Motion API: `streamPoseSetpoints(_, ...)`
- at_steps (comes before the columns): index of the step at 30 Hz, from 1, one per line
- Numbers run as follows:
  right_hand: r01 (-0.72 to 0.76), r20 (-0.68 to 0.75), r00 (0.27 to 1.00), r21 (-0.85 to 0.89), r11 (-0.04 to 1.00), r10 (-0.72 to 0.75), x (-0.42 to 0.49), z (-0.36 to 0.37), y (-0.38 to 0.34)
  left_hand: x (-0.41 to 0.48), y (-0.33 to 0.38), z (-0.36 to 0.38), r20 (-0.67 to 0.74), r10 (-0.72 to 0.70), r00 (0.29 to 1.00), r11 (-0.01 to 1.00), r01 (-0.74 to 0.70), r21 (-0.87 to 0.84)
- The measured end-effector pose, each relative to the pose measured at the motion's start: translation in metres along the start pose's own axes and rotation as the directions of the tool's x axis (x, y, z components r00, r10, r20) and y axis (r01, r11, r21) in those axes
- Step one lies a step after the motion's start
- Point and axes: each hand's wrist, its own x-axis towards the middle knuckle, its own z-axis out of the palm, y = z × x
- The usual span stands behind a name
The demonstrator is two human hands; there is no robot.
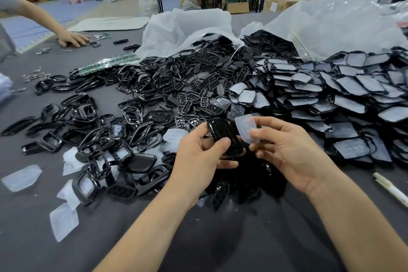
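My left hand (198, 152) grips a glossy black key-fob shell (225, 137), thumb across its lower edge, held above the grey table (198, 245). My right hand (284, 150) pinches a translucent white rubber pad (246, 127) between thumb and forefinger, right beside the shell's upper right edge. Both hands hover over a small dark heap of black parts (242, 185) near the table's front.
Loose black frames (95, 139) and white pads (21, 178) litter the left. Stacked black covers (344, 95) fill the right, spilling from clear plastic bags (331, 22). Green circuit boards (108, 63) lie behind. Another person's hand (72, 38) rests far left. A white pen (390, 190) lies at right.
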Motion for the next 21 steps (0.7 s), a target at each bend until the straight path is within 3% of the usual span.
streamPoseSetpoints(8, 0.083, 0.069, 0.994, -0.041, 0.996, -0.08, -0.0051, 0.0034, -0.0009, 0.0017, -0.0016, -0.0018, 0.025, -0.028, 0.999, 0.999, 0.028, 0.024)
streamPoseSetpoints(21, 0.136, 0.022, 0.991, -0.112, 0.984, -0.135, -0.0052, 0.0066, -0.0015, 0.0028, -0.0001, -0.0009, 0.046, -0.067, 0.997, 0.998, 0.067, 0.006)
